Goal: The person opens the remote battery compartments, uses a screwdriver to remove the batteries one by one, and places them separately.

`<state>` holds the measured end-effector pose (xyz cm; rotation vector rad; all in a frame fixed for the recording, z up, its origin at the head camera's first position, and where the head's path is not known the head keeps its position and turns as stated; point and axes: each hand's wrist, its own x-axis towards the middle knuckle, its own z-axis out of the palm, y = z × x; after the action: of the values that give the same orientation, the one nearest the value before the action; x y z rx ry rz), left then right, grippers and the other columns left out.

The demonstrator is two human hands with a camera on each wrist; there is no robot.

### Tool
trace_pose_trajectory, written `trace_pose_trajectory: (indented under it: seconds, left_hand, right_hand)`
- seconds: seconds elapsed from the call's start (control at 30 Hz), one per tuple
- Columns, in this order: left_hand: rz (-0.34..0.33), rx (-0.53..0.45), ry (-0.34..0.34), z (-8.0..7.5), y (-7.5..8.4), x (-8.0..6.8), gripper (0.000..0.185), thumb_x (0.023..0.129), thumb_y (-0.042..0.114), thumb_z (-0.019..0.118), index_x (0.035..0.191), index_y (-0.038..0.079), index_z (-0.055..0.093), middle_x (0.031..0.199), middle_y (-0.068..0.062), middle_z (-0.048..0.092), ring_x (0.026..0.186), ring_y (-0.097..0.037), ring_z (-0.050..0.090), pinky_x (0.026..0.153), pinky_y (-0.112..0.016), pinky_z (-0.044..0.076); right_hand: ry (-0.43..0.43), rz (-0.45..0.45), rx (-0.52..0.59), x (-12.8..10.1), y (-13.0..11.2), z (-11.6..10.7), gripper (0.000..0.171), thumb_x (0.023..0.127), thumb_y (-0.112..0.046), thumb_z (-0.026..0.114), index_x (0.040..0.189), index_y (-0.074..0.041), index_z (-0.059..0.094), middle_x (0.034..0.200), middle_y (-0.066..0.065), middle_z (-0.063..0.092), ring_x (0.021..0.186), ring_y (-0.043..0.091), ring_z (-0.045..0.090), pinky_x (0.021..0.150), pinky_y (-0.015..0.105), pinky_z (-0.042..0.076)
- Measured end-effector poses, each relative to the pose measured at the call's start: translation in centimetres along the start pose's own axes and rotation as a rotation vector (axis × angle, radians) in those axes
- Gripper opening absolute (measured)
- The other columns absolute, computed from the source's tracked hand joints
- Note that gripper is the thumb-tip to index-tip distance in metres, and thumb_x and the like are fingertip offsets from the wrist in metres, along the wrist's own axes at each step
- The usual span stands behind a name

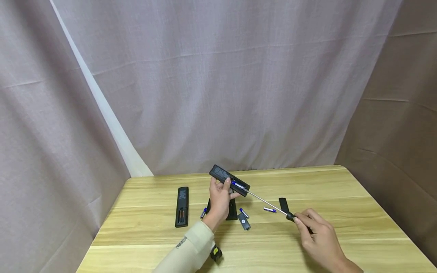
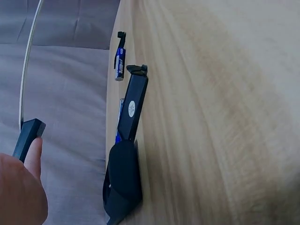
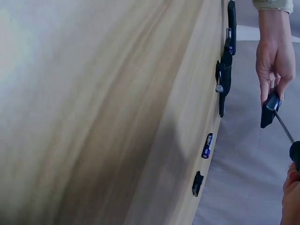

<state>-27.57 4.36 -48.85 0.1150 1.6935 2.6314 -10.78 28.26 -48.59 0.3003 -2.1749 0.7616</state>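
Gripping slim black remote [image 1: 229, 179], left hand [image 1: 219, 200]; right hand [image 1: 319, 236] pinching thin metal screwdriver [image 1: 269, 203].

A light wooden table [image 1: 341, 212] carries a black remote [image 1: 182, 206] at the left, loose batteries [image 1: 269, 209] and battery covers [image 1: 283, 205] near its middle.

Matt wood table [image 1: 358, 212], cloth backdrop [image 1: 222, 83]

remotes: two, one held [image 1: 228, 179], one flat left of it [image 1: 182, 206]
loose batteries: three [image 1: 269, 209]
covers: two [image 1: 283, 205]
screwdriver: one [image 1: 269, 204]
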Motion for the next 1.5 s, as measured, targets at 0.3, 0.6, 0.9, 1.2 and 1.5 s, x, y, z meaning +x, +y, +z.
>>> trace_pose_trajectory:
  seconds: [0.3,0.6,0.9,1.2,1.5]
  left_hand:
    - [0.015,0.018,-0.051,0.7,-0.5,-0.5,0.027,0.111,0.012,0.055,0.137,0.008,0.047,0.121,-0.024,0.072,0.103,-0.033,0.08,0.081,-0.05,0.072]
    - [0.046,0.035,-0.009,-0.2,0.0,-0.1,0.028,0.111,0.009,0.055,0.137,0.005,0.047,0.12,-0.028,0.072,0.098,-0.035,0.081,0.078,-0.048,0.072]
    - [0.062,0.07,-0.03,-0.3,-0.1,-0.3,0.03,0.11,0.007,0.055,0.14,0.008,0.047,0.124,-0.028,0.072,0.105,-0.037,0.079,0.082,-0.054,0.071]
    - [0.073,0.139,-0.062,-0.3,-0.2,-0.5,0.032,0.112,0.01,0.054,0.143,0.016,0.047,0.128,-0.022,0.073,0.11,-0.034,0.078,0.088,-0.057,0.07]
    - [0.129,0.216,-0.033,-0.1,-0.4,-0.7,0.026,0.111,0.014,0.057,0.136,0.014,0.05,0.128,-0.019,0.075,0.108,-0.031,0.078,0.087,-0.055,0.07]
  right_hand:
    - [0.002,-0.053,0.005,1.0,-1.1,0.7,0.023,0.079,0.016,0.079,0.095,0.0,0.082,0.088,-0.005,0.068,0.071,-0.008,0.046,0.052,0.005,0.038]
    - [0.014,-0.148,-0.022,1.6,-0.7,-0.3,0.026,0.073,0.015,0.079,0.093,-0.001,0.081,0.086,-0.004,0.066,0.068,-0.009,0.045,0.05,0.006,0.035]
    - [-0.025,-0.206,-0.132,2.5,-0.8,-1.0,0.007,0.088,-0.004,0.074,0.088,-0.007,0.08,0.085,-0.007,0.064,0.065,-0.008,0.042,0.047,0.009,0.035]
    - [-0.083,-0.307,-0.143,3.8,-0.7,-1.3,0.045,0.112,-0.029,0.05,0.085,-0.005,0.078,0.086,-0.004,0.062,0.065,-0.009,0.041,0.045,0.006,0.033]
    - [-0.147,-0.267,-0.138,5.0,-1.1,-1.6,0.011,0.081,0.004,0.077,0.089,-0.003,0.08,0.084,-0.009,0.059,0.065,-0.011,0.039,0.047,0.006,0.034]
